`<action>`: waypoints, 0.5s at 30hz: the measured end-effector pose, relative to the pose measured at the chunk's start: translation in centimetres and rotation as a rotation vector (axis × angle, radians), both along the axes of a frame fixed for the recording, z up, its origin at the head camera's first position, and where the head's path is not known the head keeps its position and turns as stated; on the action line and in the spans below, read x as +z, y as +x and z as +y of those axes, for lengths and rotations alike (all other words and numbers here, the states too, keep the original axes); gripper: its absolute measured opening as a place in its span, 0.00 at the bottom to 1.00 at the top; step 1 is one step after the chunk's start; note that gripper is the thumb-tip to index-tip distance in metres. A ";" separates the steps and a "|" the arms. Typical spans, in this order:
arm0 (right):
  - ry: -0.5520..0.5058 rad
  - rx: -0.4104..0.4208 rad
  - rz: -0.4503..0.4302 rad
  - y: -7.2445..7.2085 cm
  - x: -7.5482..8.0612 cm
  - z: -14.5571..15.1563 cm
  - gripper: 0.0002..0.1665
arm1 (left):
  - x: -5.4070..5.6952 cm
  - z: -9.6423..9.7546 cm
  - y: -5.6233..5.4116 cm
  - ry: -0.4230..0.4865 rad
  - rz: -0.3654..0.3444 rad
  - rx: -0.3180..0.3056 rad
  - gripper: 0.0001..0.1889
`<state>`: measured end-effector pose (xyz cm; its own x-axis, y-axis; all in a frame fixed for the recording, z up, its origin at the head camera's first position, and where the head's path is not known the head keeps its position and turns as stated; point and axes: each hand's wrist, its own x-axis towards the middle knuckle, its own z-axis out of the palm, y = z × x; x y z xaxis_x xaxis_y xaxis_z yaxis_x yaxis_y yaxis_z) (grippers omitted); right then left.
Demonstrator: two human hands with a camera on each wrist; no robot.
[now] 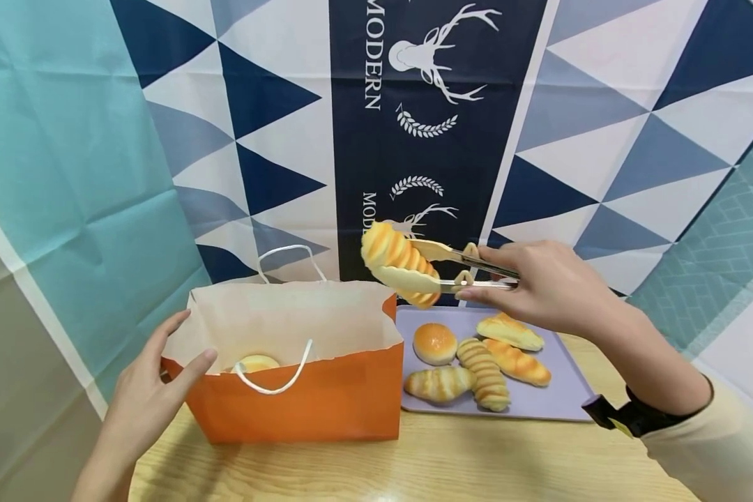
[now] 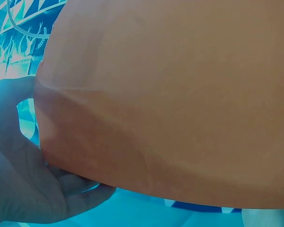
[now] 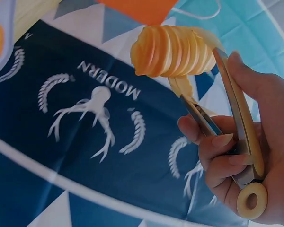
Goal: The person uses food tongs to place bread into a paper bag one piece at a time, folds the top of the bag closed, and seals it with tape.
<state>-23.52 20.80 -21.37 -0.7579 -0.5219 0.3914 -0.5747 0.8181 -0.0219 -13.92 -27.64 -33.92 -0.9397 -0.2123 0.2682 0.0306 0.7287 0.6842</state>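
An orange paper bag [image 1: 301,404] with white string handles stands upright on the table, its top open toward me. My left hand [image 1: 153,387] holds the bag's left side at the rim, thumb over the front edge; the left wrist view shows the bag's orange side [image 2: 170,109] beside the fingers. A pale yellow piece of bread [image 1: 257,363] shows inside, partly hidden by the front wall. My right hand [image 1: 539,286] grips metal tongs [image 3: 236,113] with cream tips. Between those tips a ridged golden bread roll [image 1: 395,251] is pinched, raised above the bag's right end.
A lilac tray [image 1: 565,390] lies right of the bag on the wooden table [image 1: 464,460]. On it are a round bun [image 1: 435,344], a twisted roll [image 1: 483,373] and several other breads. A patterned cloth [image 1: 276,104] hangs behind.
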 end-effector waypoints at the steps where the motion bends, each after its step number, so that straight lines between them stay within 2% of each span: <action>1: 0.000 0.013 0.004 0.1 0.2 -0.5 0.42 | 0.0 0.0 0.0 -0.001 0.003 0.002 0.42; 10: 0.043 0.149 0.062 0.5 1.3 -4.8 0.42 | 0.1 0.0 -0.1 -0.011 0.000 0.006 0.42; 15: 0.024 0.221 0.026 0.2 1.3 -7.0 0.43 | 0.1 0.1 -0.1 -0.011 -0.006 0.009 0.42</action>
<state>-23.32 13.78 -20.06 -0.6136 -0.6838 0.3949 -0.7403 0.6721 0.0136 -13.97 -27.55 -33.80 -0.9395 -0.2176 0.2645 0.0198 0.7364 0.6763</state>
